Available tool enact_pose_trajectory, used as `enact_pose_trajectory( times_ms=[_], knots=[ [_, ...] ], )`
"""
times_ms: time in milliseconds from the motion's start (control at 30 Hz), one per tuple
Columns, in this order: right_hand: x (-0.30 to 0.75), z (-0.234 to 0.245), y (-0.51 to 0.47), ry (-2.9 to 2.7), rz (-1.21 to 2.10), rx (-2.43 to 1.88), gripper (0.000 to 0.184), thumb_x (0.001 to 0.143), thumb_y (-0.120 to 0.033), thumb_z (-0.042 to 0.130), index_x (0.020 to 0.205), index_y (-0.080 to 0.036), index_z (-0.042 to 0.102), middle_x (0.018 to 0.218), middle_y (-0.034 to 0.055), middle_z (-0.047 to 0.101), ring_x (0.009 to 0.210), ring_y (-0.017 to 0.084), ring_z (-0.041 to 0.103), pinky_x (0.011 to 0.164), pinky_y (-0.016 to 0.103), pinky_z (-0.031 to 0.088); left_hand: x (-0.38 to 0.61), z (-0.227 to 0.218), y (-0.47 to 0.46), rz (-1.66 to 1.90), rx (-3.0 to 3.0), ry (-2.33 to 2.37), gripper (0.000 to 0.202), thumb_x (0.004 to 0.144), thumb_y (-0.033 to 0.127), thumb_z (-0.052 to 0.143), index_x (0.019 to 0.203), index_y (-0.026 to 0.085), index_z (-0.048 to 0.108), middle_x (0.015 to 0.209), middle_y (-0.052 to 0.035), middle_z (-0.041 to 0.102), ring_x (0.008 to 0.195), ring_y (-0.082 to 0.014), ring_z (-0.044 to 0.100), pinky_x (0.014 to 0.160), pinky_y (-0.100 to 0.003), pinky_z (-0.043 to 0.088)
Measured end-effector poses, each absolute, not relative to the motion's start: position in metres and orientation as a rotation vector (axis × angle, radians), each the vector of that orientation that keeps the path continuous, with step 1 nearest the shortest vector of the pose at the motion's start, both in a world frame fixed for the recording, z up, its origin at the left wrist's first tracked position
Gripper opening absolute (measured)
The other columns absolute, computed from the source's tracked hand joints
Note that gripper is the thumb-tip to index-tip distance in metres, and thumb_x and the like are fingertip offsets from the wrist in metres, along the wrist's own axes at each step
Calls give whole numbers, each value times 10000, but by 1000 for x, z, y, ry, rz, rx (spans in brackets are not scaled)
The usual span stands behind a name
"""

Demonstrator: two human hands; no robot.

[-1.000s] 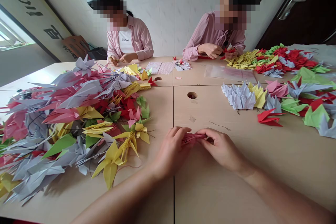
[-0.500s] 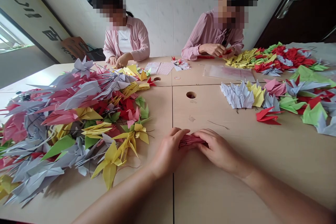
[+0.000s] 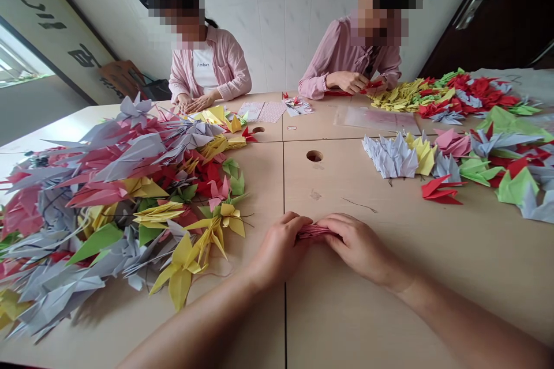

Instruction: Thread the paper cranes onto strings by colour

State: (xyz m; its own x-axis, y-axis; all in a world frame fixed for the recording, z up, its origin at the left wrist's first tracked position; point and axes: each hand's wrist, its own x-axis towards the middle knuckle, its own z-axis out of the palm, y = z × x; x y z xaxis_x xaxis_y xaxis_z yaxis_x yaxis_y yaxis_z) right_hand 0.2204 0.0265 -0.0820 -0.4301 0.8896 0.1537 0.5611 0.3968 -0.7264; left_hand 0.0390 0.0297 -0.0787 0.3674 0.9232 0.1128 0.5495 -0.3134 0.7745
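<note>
Clock centred on the pink bundle (image 3: 314, 232) of folded paper, held low over the table (image 3: 389, 328), astride the seam; whether touching the tabletop, impossible to tell. Left hand (image 3: 280, 251) at 9 o'clock, fingers curled together and clamped on the bundle's near-left end. Right hand (image 3: 359, 248) at 3 o'clock, fingers together over the top, thumb below, pinched on the opposite end; lower grip of the left partly hidden.

Just beyond the right hand, at 2 o'clock, a loose dark thread (image 3: 360, 205), flat on the wood. At 12 o'clock, a round hole (image 3: 314, 155). Farther out, between 1 and 2, a row of white folded papers (image 3: 392, 155), with a yellow piece (image 3: 420, 155) against its right end; towards 3, a red piece (image 3: 441, 190) in front of a mixed spread.

From 9 to 11 o'clock, a big, many-coloured heap (image 3: 142, 155), tall enough to block part of the far-left tabletop; at its near edge, a yellow flower-like piece (image 3: 178, 271), near the left forearm.

Across the table at 11, patterned sheets (image 3: 262, 112) and a co-worker (image 3: 210, 69) in pink; at 1, a clear sheet (image 3: 381, 120) and another person (image 3: 341, 60), with red paper in hand; at 2, a yellow-and-red pile (image 3: 471, 95).
</note>
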Motion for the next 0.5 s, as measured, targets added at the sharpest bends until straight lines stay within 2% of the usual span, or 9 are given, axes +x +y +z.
enact_pose_trajectory(
  times_ms=[67, 100, 200, 233, 367, 500],
  knots=[
    [220, -79, 25, -2010, 855, -1293, 163, 874, -185, 512, 984, -237, 621, 964, 34, 662, 914, 190, 610, 805, 344, 501, 39, -72, 31, 759, 1871, 1294, 128, 771, 209, 622, 883, 185, 681, 821, -29, 620, 740, -144, 579, 680, -242, 439],
    [220, -78, 24, -1915, 892, -1324, 197, 865, -239, 549, 1057, -241, 594, 978, 40, 667, 903, 192, 621, 797, 346, 512, 39, -69, 32, 765, 1770, 1283, 105, 760, 224, 637, 844, 174, 677, 782, -23, 616, 717, -140, 566, 659, -238, 428],
    [219, -74, 22, -1652, 1038, -1344, 462, 817, -377, 628, 1230, -235, 480, 1005, 56, 677, 873, 195, 647, 764, 340, 541, 39, -62, 33, 785, 1400, 1139, 184, 731, 298, 684, 817, 142, 641, 721, -11, 601, 679, -125, 530, 629, -226, 403],
    [219, -73, 21, -1623, 1090, -1320, 469, 811, -399, 632, 1223, -228, 488, 1015, 59, 677, 890, 196, 648, 772, 337, 543, 39, -61, 33, 800, 1302, 1080, 222, 720, 318, 699, 822, 135, 627, 713, -7, 593, 667, -114, 516, 623, -221, 396],
    [215, -70, 20, -1650, 1220, -1241, 263, 851, -401, 580, 1023, -209, 633, 1032, 60, 685, 969, 193, 640, 843, 324, 530, 42, -68, 30, 845, 1193, 982, 297, 665, 321, 757, 803, 135, 571, 723, 8, 559, 669, -91, 489, 631, -208, 386],
    [214, -71, 22, -1639, 1165, -1244, 220, 862, -378, 568, 977, -221, 671, 979, 41, 707, 948, 188, 653, 833, 318, 539, 45, -71, 27, 843, 1187, 1027, 399, 671, 353, 753, 931, 172, 510, 765, 7, 565, 704, -106, 521, 636, -216, 403]
  ],
)
